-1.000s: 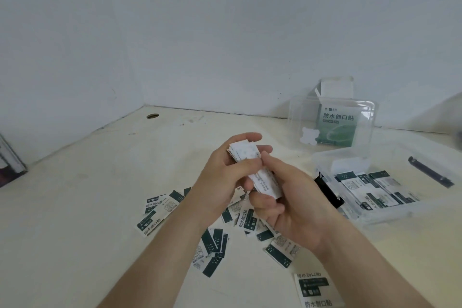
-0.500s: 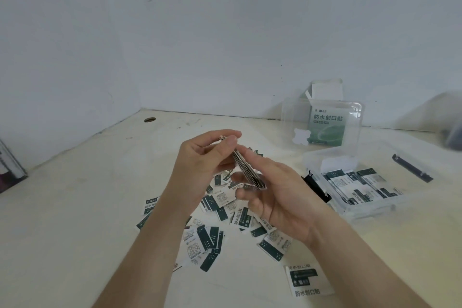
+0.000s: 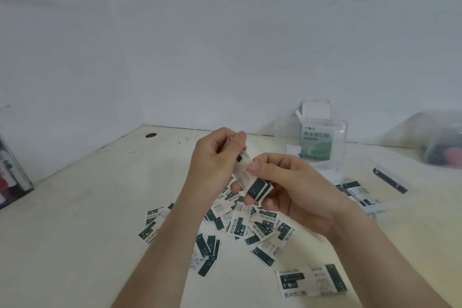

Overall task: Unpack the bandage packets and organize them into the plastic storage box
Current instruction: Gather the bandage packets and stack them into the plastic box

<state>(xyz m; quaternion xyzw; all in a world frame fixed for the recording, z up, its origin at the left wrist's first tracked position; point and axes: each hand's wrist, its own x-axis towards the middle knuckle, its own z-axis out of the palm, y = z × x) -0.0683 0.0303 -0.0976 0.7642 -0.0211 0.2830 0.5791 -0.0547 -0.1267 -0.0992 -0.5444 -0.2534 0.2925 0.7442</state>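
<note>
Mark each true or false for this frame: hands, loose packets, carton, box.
1. Both the left hand and the right hand grip one stack of bandage packets. True.
2. No packets lie on the table. False: many loose packets are scattered on it below the hands.
3. The green carton stands upright with its top flap open. True.
4. The plastic storage box holds nothing. False: boxed packets lie inside it.
</note>
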